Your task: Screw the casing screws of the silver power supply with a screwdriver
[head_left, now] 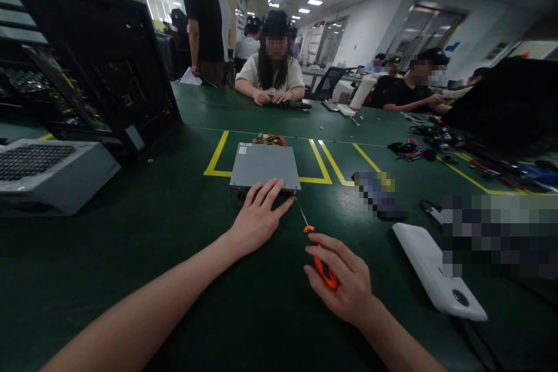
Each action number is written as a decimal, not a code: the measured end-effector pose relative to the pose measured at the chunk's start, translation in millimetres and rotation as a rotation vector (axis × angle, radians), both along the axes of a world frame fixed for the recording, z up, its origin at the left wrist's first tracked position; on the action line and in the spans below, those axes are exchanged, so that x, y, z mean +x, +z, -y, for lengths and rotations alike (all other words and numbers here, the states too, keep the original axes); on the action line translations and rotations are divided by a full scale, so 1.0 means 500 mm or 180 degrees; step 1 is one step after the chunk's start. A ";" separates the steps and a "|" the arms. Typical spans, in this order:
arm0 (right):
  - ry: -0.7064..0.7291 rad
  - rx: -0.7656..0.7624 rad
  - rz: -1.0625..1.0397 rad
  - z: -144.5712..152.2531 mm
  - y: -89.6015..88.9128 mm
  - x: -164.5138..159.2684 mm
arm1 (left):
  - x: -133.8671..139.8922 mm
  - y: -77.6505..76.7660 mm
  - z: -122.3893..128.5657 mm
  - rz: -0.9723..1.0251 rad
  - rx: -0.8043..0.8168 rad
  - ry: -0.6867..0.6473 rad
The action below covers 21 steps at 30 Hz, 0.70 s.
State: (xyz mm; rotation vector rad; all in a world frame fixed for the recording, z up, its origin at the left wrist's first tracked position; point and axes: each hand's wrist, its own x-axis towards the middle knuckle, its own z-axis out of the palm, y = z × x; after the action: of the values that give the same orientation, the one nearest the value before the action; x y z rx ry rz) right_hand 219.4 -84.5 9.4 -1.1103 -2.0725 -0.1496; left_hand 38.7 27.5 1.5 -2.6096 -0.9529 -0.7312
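Observation:
A grey computer power supply [265,164] lies on the green table, its bundle of coloured cables [270,140] at the far side. My left hand [258,218] rests on its near edge, fingers spread over the top and front. In my right hand [342,279] is a screwdriver [325,270] with an orange and black handle, held between thumb and fingers. Its thin shaft points away from me, and the tip meets the near right corner of the power supply. Whether a screw sits under the tip is too small to tell.
An open black computer case [100,64] and another power supply [82,177] stand on the left. To the right lie a white power bank [436,270], a blurred-out dark object [379,195] and cables [412,150]. A person [272,70] sits across the table.

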 end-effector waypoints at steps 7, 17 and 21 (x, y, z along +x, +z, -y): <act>0.0015 0.0183 0.0019 0.000 0.005 -0.002 | 0.001 -0.001 0.000 0.0010 -0.0006 0.0024; -0.0295 0.0100 -0.0420 -0.001 -0.005 0.001 | 0.000 -0.003 -0.002 0.0006 0.0009 0.0011; -0.0133 0.0336 -0.0167 -0.006 -0.008 -0.001 | 0.001 -0.005 -0.002 -0.0004 0.0018 0.0028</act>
State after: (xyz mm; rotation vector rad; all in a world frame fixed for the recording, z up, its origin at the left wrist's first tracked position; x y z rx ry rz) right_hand 218.8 -81.7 5.3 -1.0824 -1.9727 -0.2453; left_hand 39.2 28.5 -0.7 -2.5992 -0.9599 -0.7288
